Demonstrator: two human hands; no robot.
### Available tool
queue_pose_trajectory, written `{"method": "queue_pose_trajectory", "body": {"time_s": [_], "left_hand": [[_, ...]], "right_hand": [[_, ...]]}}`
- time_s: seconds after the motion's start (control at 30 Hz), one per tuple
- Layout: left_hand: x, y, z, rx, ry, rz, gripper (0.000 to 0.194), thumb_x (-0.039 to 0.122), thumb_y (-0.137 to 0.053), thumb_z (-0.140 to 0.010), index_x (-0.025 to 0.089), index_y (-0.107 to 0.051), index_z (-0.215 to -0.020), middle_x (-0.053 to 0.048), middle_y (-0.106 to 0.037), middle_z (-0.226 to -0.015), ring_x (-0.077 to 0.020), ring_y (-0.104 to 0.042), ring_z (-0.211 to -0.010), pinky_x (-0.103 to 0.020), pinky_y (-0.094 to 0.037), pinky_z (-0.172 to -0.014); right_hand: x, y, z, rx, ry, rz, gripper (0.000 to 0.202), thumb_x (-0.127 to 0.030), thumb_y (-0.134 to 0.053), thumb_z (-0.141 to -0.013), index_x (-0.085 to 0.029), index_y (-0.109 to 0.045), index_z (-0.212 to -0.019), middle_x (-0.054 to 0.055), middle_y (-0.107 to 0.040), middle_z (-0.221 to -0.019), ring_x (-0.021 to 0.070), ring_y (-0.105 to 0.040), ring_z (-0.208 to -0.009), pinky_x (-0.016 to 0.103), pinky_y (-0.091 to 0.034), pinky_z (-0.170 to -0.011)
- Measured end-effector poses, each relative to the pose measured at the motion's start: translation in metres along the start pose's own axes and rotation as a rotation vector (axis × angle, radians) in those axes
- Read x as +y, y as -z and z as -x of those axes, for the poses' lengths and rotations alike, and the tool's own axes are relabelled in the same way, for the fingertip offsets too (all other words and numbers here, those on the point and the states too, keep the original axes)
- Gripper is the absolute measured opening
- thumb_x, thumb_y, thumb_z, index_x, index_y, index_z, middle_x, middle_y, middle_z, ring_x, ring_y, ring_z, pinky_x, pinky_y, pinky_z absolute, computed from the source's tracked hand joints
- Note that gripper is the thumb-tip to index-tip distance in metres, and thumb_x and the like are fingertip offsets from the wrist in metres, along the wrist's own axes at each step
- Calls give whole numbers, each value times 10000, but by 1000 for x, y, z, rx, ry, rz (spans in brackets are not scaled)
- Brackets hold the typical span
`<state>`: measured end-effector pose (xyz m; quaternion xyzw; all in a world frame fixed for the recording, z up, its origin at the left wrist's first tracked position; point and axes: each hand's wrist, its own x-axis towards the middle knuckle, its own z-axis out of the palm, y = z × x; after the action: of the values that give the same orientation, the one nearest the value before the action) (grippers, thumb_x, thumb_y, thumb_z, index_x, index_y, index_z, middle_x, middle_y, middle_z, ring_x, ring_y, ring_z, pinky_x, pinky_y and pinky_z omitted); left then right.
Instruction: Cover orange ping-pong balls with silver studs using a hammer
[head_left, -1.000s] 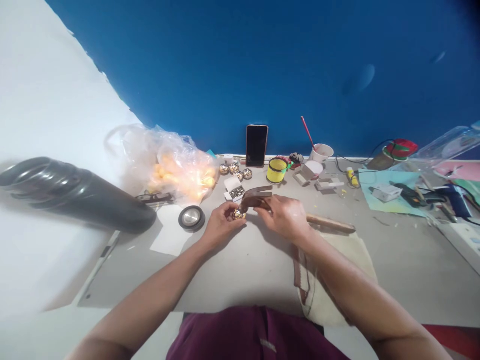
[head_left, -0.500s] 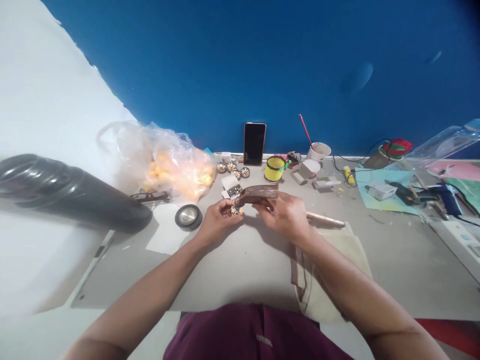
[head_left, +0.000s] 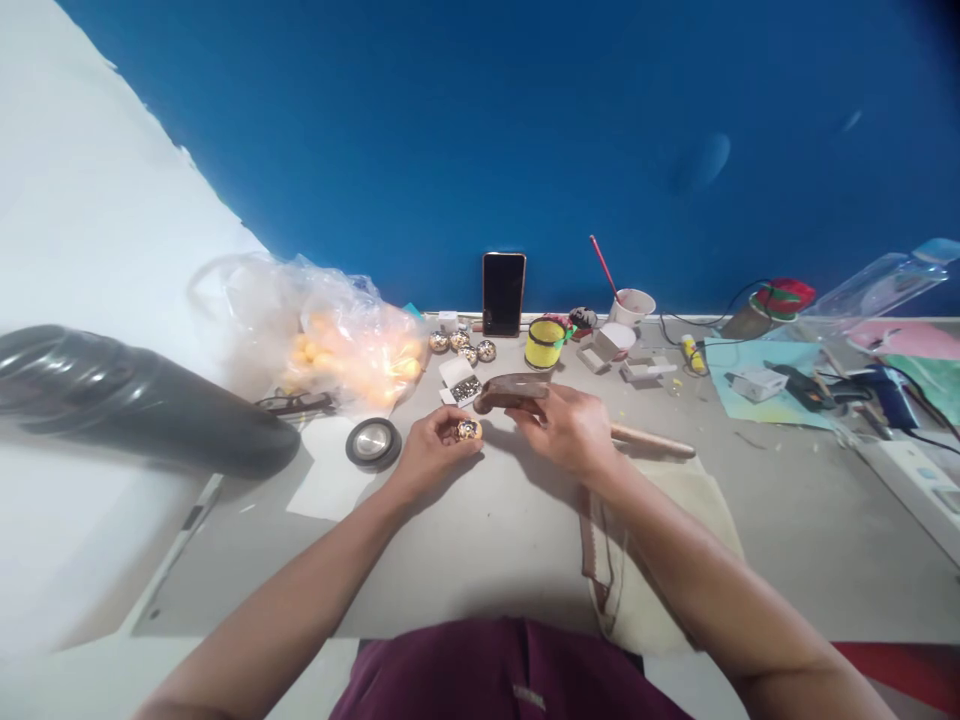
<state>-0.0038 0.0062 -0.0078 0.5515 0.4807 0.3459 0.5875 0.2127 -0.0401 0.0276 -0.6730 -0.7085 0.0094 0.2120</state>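
Between the thumb and fingers of my left hand is a small orange ball studded with shiny metal pieces, held low over the table. My right hand is closed around a hammer close to its head, and the wooden handle sticks out to the right past the wrist. The dark hammer head is just above and right of the ball, apart from it. Right behind the ball lies an open white box of small metal tacks. Several similar studded balls sit farther back.
A plastic bag of orange balls lies left, near a black round lid on white paper. A phone leans on the blue wall. Yellow tape, a paper cup and a folded cloth are rightward.
The hammer head has lifted slightly away from the ball, uncovering more of it. My left hand still pinches the ball; the whole view has shifted a little.
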Motion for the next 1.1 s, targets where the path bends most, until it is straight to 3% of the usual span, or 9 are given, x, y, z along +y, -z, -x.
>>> {"method": "queue_pose_trajectory", "body": {"time_s": [0.17, 0.3, 0.4, 0.5, 0.63, 0.7, 0.83, 0.97, 1.1], "left_hand": [[2, 1, 1, -1, -2, 49, 393, 290, -862, -635, 174, -665, -955, -1, -676, -771, -136, -595, -663, -261, -474, -620], [4, 3, 2, -10, -20, 114, 370, 260, -807, -700, 176, -678, -1037, 4, -666, -744, -126, -582, -626, -267, -473, -627], [3, 4, 1, -34, 19, 311, 372, 270, -787, -714, 170, -686, -1058, -30, -689, -823, -138, -615, -657, -261, -470, -603], [3, 5, -1, -60, 97, 514, 314, 323, -781, -745, 155, -682, -991, -51, -679, -879, -110, -579, -600, -229, -418, -515], [4, 6, -1, -120, 145, 633, 294, 404, -781, -809, 143, -650, -836, -18, -603, -748, -63, -466, -492, -178, -283, -430], [5, 5, 0, -158, 170, 678, 287, 384, -802, -806, 141, -649, -820, -19, -600, -744, -58, -471, -504, -166, -285, -437], [8, 5, 1, -176, 231, 797, 250, 338, -818, -781, 134, -698, -859, -53, -652, -780, -116, -592, -607, -216, -452, -515], [12, 6, 1, -206, 304, 885, 336, 404, -729, -843, 106, -736, -999, -142, -736, -972, -217, -716, -826, -310, -585, -703], [15, 7, 2, -232, 281, 859, 413, 217, -748, -779, 104, -699, -1174, -162, -744, -1141, -285, -729, -1075, -368, -579, -953]], "right_hand": [[11, -4, -8, 26, -138, -24, 240, -373, -618, -899, -243, -730, -1067, 69, -754, -992, 245, -661, -913, 307, -379, -700], [19, -17, -13, -16, -146, -26, 192, -271, -633, -864, -243, -726, -1030, 64, -735, -997, 240, -641, -931, 312, -392, -756], [22, -25, -15, -49, -124, -16, 185, -237, -629, -860, -237, -722, -1019, 61, -721, -976, 239, -629, -934, 316, -395, -797], [24, -30, -15, -82, -125, -16, 181, -243, -632, -868, -237, -718, -1026, 64, -714, -980, 241, -621, -946, 316, -397, -813], [24, -32, -15, -108, -114, -29, 169, -268, -642, -879, -231, -712, -1029, 67, -699, -970, 240, -619, -943, 309, -399, -821], [25, -32, -15, -118, -100, -42, 165, -260, -644, -877, -224, -710, -1024, 67, -694, -964, 238, -620, -943, 304, -399, -823], [26, -34, -15, -144, -78, -64, 159, -239, -638, -874, -215, -703, -1017, 68, -694, -975, 239, -619, -967, 306, -401, -844], [28, -36, -15, -166, -75, -95, 162, -238, -641, -878, -209, -696, -1027, 72, -691, -1005, 240, -606, -992, 314, -405, -868], [32, -37, -16, -191, -61, -120, 174, -227, -642, -876, -194, -691, -1040, 77, -676, -1007, 238, -583, -1006, 314, -403, -875]]}}
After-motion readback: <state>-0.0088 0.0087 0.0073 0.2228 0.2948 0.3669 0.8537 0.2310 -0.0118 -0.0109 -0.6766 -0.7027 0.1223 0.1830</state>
